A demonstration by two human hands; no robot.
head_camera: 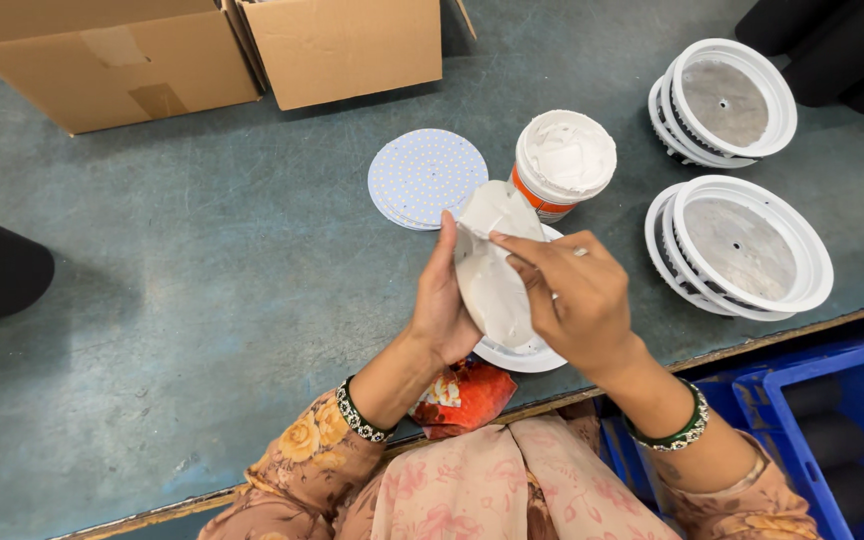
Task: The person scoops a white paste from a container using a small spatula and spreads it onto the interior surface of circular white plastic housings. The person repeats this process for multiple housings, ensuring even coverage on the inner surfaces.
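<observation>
Your left hand [442, 305] grips the disc [492, 285] tilted above the table's [202, 290] near edge, so your right hand [577, 300], pinching a spreader [497, 208], can smear paste; tub [564, 160] close behind.

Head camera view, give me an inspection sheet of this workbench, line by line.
Surface: grey-green bench top, scuffed.
Job's things: round disc coated in grey-white paste, held tilted; small flat spreader against it; open white tub of paste; stack of dotted white round boards.
Clutter: white round housings; cardboard boxes.
Grips: left hand supports the disc; right hand pinches the spreader.
Cables: nothing seen.
Surroundings: blue plastic crate.
</observation>
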